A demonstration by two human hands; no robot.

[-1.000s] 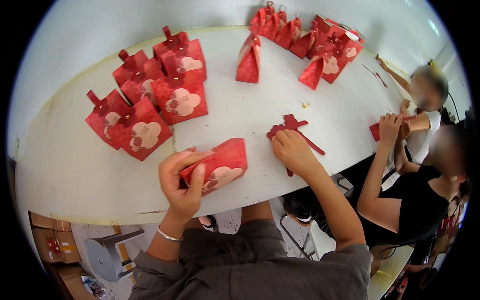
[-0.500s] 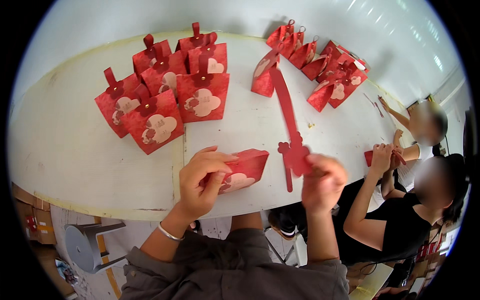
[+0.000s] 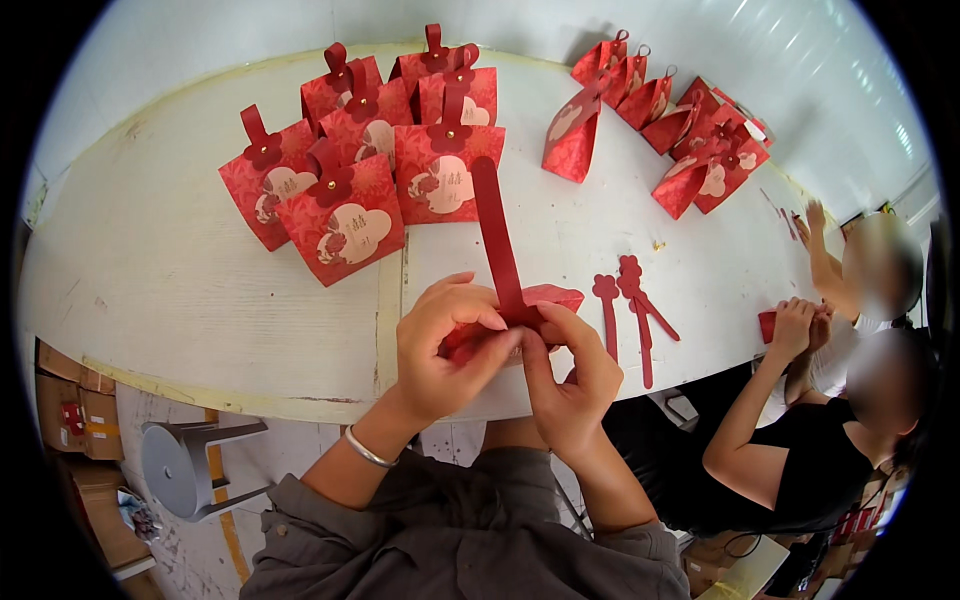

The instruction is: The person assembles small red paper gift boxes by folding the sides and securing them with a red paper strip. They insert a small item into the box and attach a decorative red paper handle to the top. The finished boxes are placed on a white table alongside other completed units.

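Observation:
My left hand (image 3: 445,350) curls around a small red gift box (image 3: 556,297), its thumb near the box's top edge. With thumb and fingers pinched, my right hand (image 3: 572,382) grips the lower end of a dark red strap (image 3: 497,235) against that box. The strap's long free end points up and away over the table. Where strap and box meet is mostly covered by my fingers. Right of my hands lie several loose dark red straps with flower-shaped ends (image 3: 606,300).
Finished red gift boxes (image 3: 345,225) with looped handles stand at the far left, and more boxes (image 3: 575,130) at the far right of the white table (image 3: 180,310). Two co-workers sit at the right, one in a black top (image 3: 790,450). A grey stool (image 3: 180,470) stands on the floor, lower left.
My right hand has moved left with one strap and brought it against the box. Other straps from that hand now lie on the table. The view has shifted slightly.

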